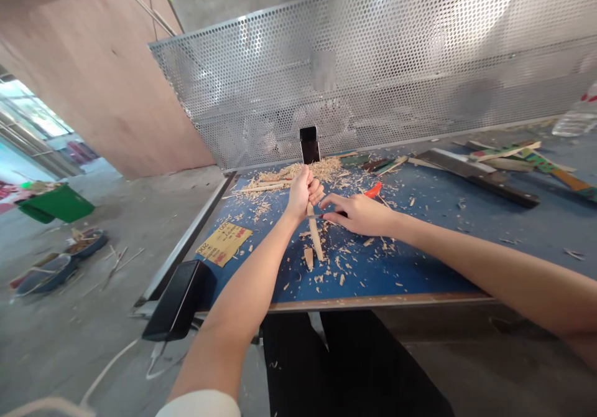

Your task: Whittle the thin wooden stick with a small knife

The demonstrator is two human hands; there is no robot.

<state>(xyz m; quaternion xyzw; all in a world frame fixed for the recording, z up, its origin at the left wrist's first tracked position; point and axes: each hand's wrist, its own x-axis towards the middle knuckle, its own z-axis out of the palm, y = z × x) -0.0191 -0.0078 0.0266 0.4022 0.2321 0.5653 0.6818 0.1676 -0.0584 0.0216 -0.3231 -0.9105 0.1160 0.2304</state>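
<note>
My left hand (305, 194) is closed in a fist around the upper part of a pale wooden stick (316, 239). The stick's tapered lower end points toward me, down at the blue bench top. From the right, my right hand (353, 213) grips a small knife, its fingers curled over the dark handle (342, 214). The narrow blade (314, 216) lies across the stick just below my left fist. An orange-red piece (373, 190) shows beyond the right hand; whether it belongs to the knife I cannot tell. A short wood chip (308, 258) lies beside the stick.
Shavings (280, 174) cover much of the blue bench (373, 277). A phone (309, 146) stands against the perforated metal screen (261, 81). Yellow sandpaper (224, 243) and a black box (175, 302) are at left; a saw (480, 177) and plastic bottle (577, 117) at right.
</note>
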